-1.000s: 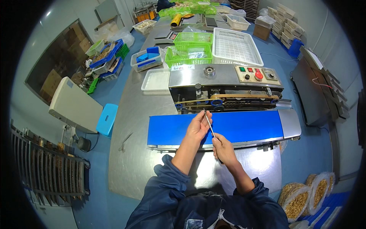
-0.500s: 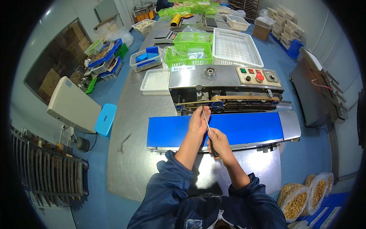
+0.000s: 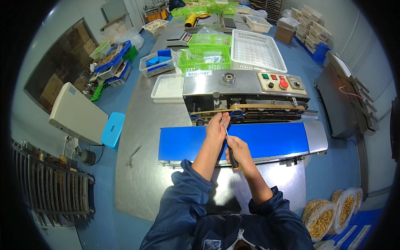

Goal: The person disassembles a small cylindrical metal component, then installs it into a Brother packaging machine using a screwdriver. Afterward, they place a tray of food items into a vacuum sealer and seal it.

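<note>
Overall, the steel desk (image 3: 137,183) carries the assembly. The machine (image 3: 208,85) stands on it, exposed drive side toward the person. The blue belt (image 3: 271,137) runs lengthwise along this side, with a bare metal section at its right end. Behind the machine sits the white crate (image 3: 258,48); the green baskets (image 3: 204,63) adjoin it on the left. The white tray (image 3: 168,86) lies beside the machine's left end. The panel (image 3: 281,82) is mounted on the right of the machine's top.

The left hand (image 3: 216,128) is partly open and cupped, reaching over the belt with its fingertips at the drive side. Whether it grips a part there cannot be told. The right hand (image 3: 240,153) is closed around the handle of the screwdriver (image 3: 234,163), above the belt's near edge. The screwdriver slants up and left, its shaft passing along the left palm; its tip cannot be made out. Just right of the left fingertips is a blue-rimmed pulley (image 3: 236,113).
</note>
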Available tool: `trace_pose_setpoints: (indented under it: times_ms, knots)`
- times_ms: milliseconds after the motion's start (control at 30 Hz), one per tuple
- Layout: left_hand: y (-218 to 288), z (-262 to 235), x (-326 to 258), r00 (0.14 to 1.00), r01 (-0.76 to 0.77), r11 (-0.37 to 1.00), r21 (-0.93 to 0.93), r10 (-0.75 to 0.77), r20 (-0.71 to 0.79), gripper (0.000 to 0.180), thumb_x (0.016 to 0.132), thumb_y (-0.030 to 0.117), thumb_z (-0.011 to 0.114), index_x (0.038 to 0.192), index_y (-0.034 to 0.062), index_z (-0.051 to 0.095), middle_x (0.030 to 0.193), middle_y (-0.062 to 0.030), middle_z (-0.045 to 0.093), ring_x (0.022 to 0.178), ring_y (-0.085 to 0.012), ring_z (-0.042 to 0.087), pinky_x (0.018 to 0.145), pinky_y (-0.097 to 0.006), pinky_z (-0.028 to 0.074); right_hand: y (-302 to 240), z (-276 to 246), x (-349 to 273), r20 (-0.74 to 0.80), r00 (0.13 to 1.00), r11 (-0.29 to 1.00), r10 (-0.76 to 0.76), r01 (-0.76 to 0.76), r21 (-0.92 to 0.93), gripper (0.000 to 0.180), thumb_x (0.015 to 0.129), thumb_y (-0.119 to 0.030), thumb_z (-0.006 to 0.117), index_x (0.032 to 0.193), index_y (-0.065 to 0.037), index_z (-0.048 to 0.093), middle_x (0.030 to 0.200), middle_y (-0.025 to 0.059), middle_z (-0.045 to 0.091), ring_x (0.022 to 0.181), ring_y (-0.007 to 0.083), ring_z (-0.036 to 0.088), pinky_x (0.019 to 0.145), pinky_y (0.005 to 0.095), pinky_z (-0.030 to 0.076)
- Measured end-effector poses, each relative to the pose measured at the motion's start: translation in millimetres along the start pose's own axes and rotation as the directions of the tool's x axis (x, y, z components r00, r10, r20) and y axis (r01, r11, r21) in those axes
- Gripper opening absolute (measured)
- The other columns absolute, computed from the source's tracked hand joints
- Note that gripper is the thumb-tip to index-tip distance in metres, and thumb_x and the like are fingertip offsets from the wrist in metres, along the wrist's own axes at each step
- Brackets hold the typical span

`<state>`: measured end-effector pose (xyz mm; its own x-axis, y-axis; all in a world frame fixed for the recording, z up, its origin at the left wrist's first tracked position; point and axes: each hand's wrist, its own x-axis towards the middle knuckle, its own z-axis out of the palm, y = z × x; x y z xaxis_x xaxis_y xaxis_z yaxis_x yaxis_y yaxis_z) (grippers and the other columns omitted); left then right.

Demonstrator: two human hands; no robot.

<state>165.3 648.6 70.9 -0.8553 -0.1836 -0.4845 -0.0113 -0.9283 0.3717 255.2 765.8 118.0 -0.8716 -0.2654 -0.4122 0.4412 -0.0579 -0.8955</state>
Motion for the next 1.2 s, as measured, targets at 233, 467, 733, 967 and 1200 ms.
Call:
trace_pose_setpoints:
  times_ms: [233,467,733,967,1200]
  knots:
    - [-6,8,-52,0.98,-0.193,0.873,0.448,0.194,0.045,0.022,0.094,0.015,0.045,0.107,-0.0028,0.051,0.085,-0.0105,0.059,0.078,-0.0167,0.059,0.059,-0.023,0.05,4,8,13,-0.007,1.0,0.992,-0.012,0.013,0.128,0.026,0.093,-0.027,0.046,0.086,-0.004,0.054,0.065,0.0044,0.054,0.046,0.012,0.051,0.039,0.0265,0.042]
    - [13,-14,-96,0.964,0.163,0.847,0.507,-0.246,0.101,0.029,0.096,0.025,0.04,0.105,0.0021,0.055,0.061,0.0031,0.044,0.044,-0.0058,0.039,0.036,-0.019,0.033,-2,0,22,0.322,0.94,0.739,0.116,-0.298,0.605,0.025,0.095,-0.03,0.042,0.087,-0.007,0.05,0.066,0.0045,0.052,0.047,0.0123,0.049,0.04,0.0245,0.04]
    - [5,19,-75,0.993,-0.092,0.803,0.589,0.029,0.117,0.018,0.08,0.011,0.064,0.068,-0.0013,0.059,0.062,-0.0057,0.056,0.044,-0.0103,0.046,0.041,-0.023,0.034,2,-19,11,0.333,0.94,0.691,0.075,-0.289,0.662,0.038,0.09,-0.042,0.048,0.098,-0.004,0.05,0.076,0.0122,0.058,0.056,0.0188,0.056,0.05,0.0273,0.048]
    - [-7,22,-72,0.977,-0.212,0.654,0.726,0.141,0.158,0.017,0.075,0.01,0.065,0.062,0.0018,0.057,0.056,-0.0041,0.053,0.049,-0.0112,0.05,0.045,-0.025,0.041,25,-13,-17,0.022,0.99,0.979,0.138,-0.139,0.146,0.026,0.086,-0.028,0.053,0.095,-0.004,0.054,0.075,0.0068,0.059,0.06,0.0162,0.059,0.05,0.0275,0.049]
    - [25,-1,-128,0.975,-0.098,0.698,0.71,-0.075,0.209,0.018,0.088,0.018,0.052,0.077,0.0054,0.047,0.063,-0.0091,0.056,0.049,-0.0153,0.053,0.044,-0.025,0.042,7,-56,-71,0.26,0.966,0.786,0.007,0.155,-0.598,0.026,0.089,-0.021,0.052,0.074,0.0,0.058,0.062,0.0057,0.059,0.052,0.0118,0.055,0.047,0.0247,0.044]
